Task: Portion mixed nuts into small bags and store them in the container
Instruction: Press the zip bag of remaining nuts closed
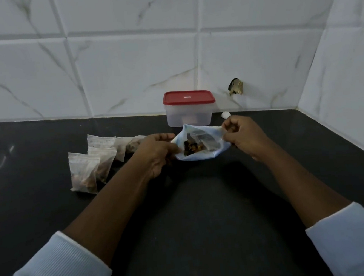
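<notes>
A large pale plastic bag (203,155) with mixed nuts (192,148) inside sits on the black counter, its mouth spread wide. My left hand (155,152) pinches its left rim and my right hand (242,134) pinches its right rim. Several small clear bags (93,162) filled with nuts lie in a loose row to the left of my left hand. Behind the large bag stands a translucent container (189,115) with a red lid (188,97) closed on it.
The black counter (196,215) ends at a white tiled wall behind and on the right. A small white object (225,114) lies by the wall, right of the container. A hole (236,86) breaks the tile above it.
</notes>
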Demonstrator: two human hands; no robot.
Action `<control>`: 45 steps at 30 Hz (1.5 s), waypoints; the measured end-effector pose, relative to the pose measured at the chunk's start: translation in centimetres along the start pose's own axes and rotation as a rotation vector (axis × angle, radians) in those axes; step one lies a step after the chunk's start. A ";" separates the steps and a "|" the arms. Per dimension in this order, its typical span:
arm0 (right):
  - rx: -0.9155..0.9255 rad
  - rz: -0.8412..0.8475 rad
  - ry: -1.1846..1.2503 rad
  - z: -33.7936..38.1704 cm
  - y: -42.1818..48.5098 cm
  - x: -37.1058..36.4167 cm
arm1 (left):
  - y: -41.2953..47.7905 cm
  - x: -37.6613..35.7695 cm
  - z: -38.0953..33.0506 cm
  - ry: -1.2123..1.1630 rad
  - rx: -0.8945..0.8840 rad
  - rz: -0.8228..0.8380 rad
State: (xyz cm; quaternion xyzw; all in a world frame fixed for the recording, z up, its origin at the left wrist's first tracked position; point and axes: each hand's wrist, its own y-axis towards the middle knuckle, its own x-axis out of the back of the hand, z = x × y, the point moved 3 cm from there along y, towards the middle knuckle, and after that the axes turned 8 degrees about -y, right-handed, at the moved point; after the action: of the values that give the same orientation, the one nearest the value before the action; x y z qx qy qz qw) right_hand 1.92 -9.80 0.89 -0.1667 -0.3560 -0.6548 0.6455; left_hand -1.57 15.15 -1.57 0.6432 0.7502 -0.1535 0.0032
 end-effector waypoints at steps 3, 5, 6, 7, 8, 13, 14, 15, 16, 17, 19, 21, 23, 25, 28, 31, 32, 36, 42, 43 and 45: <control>0.030 -0.059 -0.132 -0.4 0.2 0.6 | 0.2 0.5 -0.5 0.223 -0.144 -0.107; 0.047 -0.087 -0.192 -0.4 0.4 0.8 | 0.1 0.3 -0.8 0.336 -0.219 -0.174; 0.065 -0.101 -0.242 -0.2 0.4 0.8 | -0.1 0.1 -0.9 0.394 -0.256 -0.213; 0.090 -0.122 -0.304 0.0 0.6 0.6 | -0.3 -0.2 -1.1 0.469 -0.311 -0.252; 0.114 -0.150 -0.372 0.3 0.7 0.4 | -0.5 -0.5 -1.3 0.553 -0.371 -0.279; 0.066 -0.190 -0.302 0.2 0.6 0.7 | -0.7 0.3 -1.6 0.662 -0.437 -0.282; 0.009 -0.137 -0.141 -0.1 0.6 0.9 | -0.5 0.7 -1.6 0.558 -0.385 -0.255; -0.047 -0.082 0.023 -0.4 0.4 0.9 | -0.4 0.8 -1.4 0.421 -0.310 -0.221; -0.098 -0.035 0.165 -0.5 0.2 1.0 | -0.2 0.8 -1.3 0.278 -0.220 -0.187; -0.140 0.004 0.280 -0.5 0.2 1.0 | 0.0 0.7 -1.2 0.150 -0.139 -0.150; -0.201 0.055 0.481 -0.7 0.5 0.8 | 0.1 0.4 -1.3 -0.026 -0.037 -0.084; -0.247 0.083 0.635 -1.1 0.7 0.8 | -0.1 0.0 -1.3 -0.150 0.018 -0.029; -0.293 0.093 0.753 -1.5 0.9 0.9 | -0.5 -0.1 -1.4 -0.272 0.066 0.017; -0.317 0.085 0.819 -1.8 1.0 1.1 | -0.6 0.0 -1.5 -0.347 0.118 0.051; -0.307 0.066 0.749 -2.2 1.3 1.0 | -0.7 0.0 -1.5 -0.405 0.186 0.103; -0.264 0.027 0.553 -2.4 1.3 0.6 | -0.9 -0.5 -1.3 -0.437 0.241 0.185; -0.245 0.000 0.465 -2.3 1.3 0.5 | -1.0 -0.6 -1.2 -0.444 0.251 0.212; -0.156 -0.110 0.122 -2.2 1.3 0.7 | -0.8 -0.7 -0.9 -0.458 0.239 0.266; -0.071 -0.197 -0.112 -1.8 1.1 1.7 | -0.5 -1.0 -0.9 -0.221 0.077 0.276; -0.057 -0.210 -0.119 -1.7 1.0 1.8 | -0.3 -0.9 -0.9 -0.173 0.051 0.262; -0.041 -0.240 -0.114 -1.4 1.0 2.1 | 0.1 -0.7 -0.9 -0.042 -0.009 0.206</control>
State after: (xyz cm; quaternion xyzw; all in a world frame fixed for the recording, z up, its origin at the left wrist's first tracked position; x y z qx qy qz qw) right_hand 3.00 -12.23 1.57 -0.1730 -0.3959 -0.7240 0.5378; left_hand -1.19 14.73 -0.64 0.7134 0.6806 -0.1623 0.0376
